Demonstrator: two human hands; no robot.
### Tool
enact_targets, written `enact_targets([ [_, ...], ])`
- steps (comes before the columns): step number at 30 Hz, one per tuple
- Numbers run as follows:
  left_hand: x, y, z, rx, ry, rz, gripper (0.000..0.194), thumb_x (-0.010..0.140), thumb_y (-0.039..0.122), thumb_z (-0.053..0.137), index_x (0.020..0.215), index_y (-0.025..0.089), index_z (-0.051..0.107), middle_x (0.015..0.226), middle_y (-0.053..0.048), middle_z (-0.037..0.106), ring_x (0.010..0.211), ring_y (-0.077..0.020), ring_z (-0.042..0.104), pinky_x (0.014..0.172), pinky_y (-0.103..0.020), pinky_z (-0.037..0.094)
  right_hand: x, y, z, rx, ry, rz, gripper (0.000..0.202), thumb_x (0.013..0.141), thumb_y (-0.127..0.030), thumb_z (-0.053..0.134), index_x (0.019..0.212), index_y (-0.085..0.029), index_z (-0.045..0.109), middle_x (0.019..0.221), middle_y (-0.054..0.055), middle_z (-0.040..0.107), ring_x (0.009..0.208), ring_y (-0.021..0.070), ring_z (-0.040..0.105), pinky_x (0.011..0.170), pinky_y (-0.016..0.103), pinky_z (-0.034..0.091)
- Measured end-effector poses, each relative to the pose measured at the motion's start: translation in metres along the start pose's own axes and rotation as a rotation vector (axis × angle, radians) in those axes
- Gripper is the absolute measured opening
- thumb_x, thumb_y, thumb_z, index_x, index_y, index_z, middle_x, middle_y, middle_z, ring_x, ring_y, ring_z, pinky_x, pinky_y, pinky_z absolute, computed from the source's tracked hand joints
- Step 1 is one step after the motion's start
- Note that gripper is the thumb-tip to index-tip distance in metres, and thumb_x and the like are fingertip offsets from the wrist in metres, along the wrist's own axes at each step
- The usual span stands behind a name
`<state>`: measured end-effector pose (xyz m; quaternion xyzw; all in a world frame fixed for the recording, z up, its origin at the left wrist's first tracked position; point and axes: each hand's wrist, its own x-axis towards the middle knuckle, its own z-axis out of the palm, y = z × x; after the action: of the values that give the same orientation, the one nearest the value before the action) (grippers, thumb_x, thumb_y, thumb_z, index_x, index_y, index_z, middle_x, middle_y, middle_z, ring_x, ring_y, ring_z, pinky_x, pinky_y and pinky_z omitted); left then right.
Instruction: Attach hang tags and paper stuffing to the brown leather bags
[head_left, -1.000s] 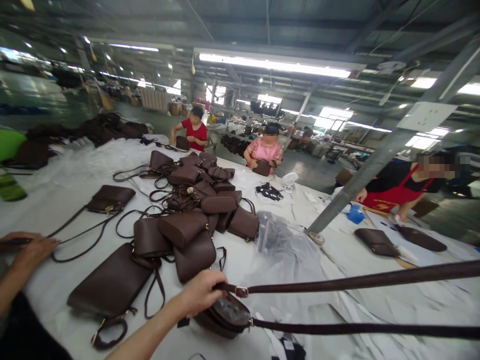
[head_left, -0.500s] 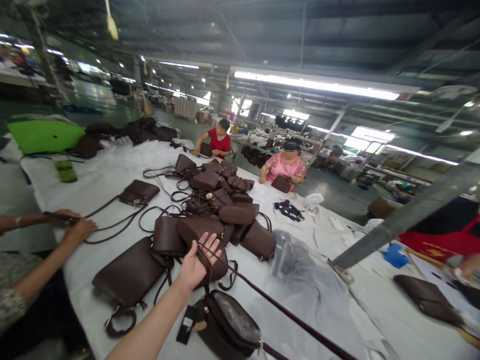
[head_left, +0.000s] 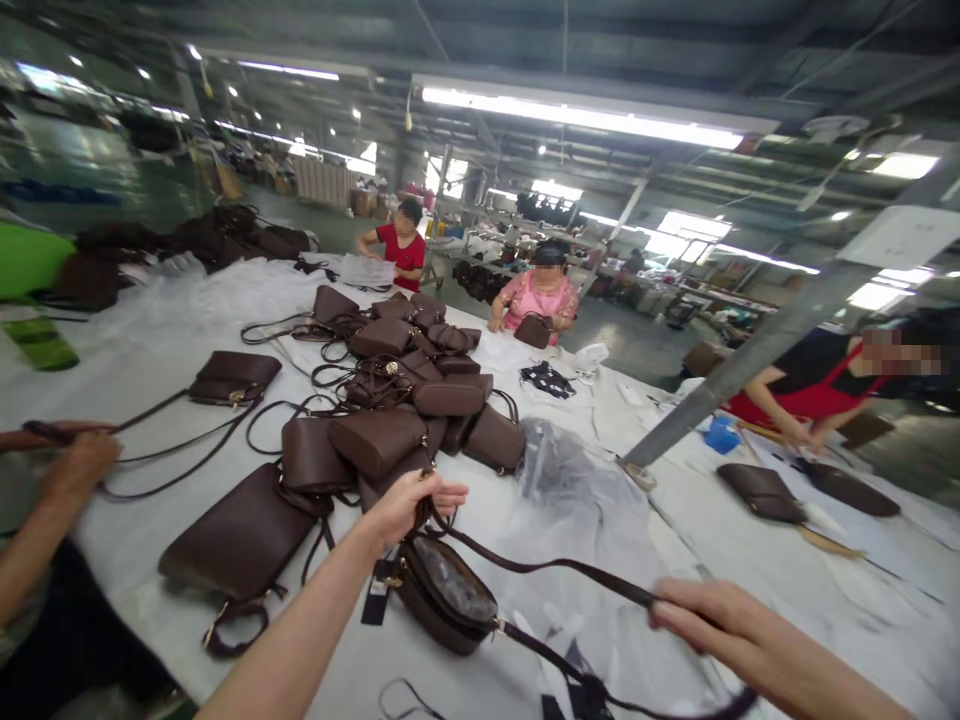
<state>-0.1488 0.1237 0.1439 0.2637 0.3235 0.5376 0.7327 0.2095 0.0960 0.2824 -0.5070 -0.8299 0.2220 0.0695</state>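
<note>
A brown strap [head_left: 555, 566] stretches between my two hands. My left hand [head_left: 409, 503] pinches it with thumb and forefinger, the other fingers extended. My right hand [head_left: 724, 628] grips the strap's far part between thumb and fingers, at the lower right. Below my left hand lies a small brown shoulder bag [head_left: 424, 605], its top open over clear plastic stuffing. A black tag [head_left: 375, 597] hangs at its left side. From the bag's right end a strap section runs toward the lower right, under my right hand.
Brown bags [head_left: 379, 440] are heaped mid-table, with a larger one [head_left: 240, 535] at left. Clear plastic [head_left: 570, 490] lies right of the heap, before a slanted metal post [head_left: 675, 405]. At left, a co-worker's hand [head_left: 79, 470] holds a bag's strap. Several other people work around the table.
My right hand has come into view at the lower right, holding the strap. My left hand has turned from palm-up to a pinch. The view has swung right.
</note>
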Motion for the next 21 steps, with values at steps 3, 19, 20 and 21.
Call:
enact_targets([
  [3, 0.003, -0.014, 0.027, 0.160, -0.126, -0.062, 0.035, 0.076, 0.039, 0.072, 0.087, 0.006, 0.068, 0.102, -0.021, 0.070, 0.099, -0.0298, 0.064, 0.089, -0.039, 0.045, 0.043, -0.043, 0.006, 0.161, -0.221, -0.136, 0.032, 0.091, -0.044, 0.045, 0.083, -0.025, 0.068, 0.065, 0.000, 0.060, 0.061, 0.0151, 0.052, 0.057, 0.025, 0.040],
  [19, -0.002, -0.033, -0.007, -0.093, -0.300, -0.144, 0.038, 0.070, 0.045, 0.076, 0.084, 0.016, 0.054, 0.043, 0.015, 0.027, 0.033, -0.0004, 0.010, 0.032, -0.014, 0.021, 0.142, -0.045, 0.035, 0.189, -0.102, -0.130, 0.030, 0.086, -0.038, 0.044, 0.064, -0.020, 0.053, 0.058, -0.003, 0.049, 0.058, 0.0130, 0.046, 0.056, 0.025, 0.033],
  [20, -0.003, -0.033, -0.009, -0.029, -0.262, -0.131, 0.037, 0.067, 0.037, 0.080, 0.082, 0.015, 0.054, 0.044, 0.014, 0.030, 0.033, 0.0000, 0.014, 0.033, -0.014, 0.022, 0.137, -0.037, 0.041, 0.194, -0.118, -0.111, 0.030, 0.086, -0.038, 0.044, 0.063, -0.020, 0.052, 0.058, -0.003, 0.050, 0.058, 0.0130, 0.047, 0.056, 0.025, 0.033],
  [21, -0.003, -0.034, -0.010, 0.019, -0.208, -0.112, 0.035, 0.065, 0.031, 0.082, 0.077, 0.015, 0.053, 0.045, 0.013, 0.033, 0.033, 0.0001, 0.018, 0.034, -0.014, 0.024, 0.132, -0.031, 0.048, 0.208, -0.126, -0.096, 0.030, 0.086, -0.038, 0.044, 0.063, -0.020, 0.052, 0.058, -0.003, 0.051, 0.058, 0.0130, 0.047, 0.056, 0.025, 0.034],
])
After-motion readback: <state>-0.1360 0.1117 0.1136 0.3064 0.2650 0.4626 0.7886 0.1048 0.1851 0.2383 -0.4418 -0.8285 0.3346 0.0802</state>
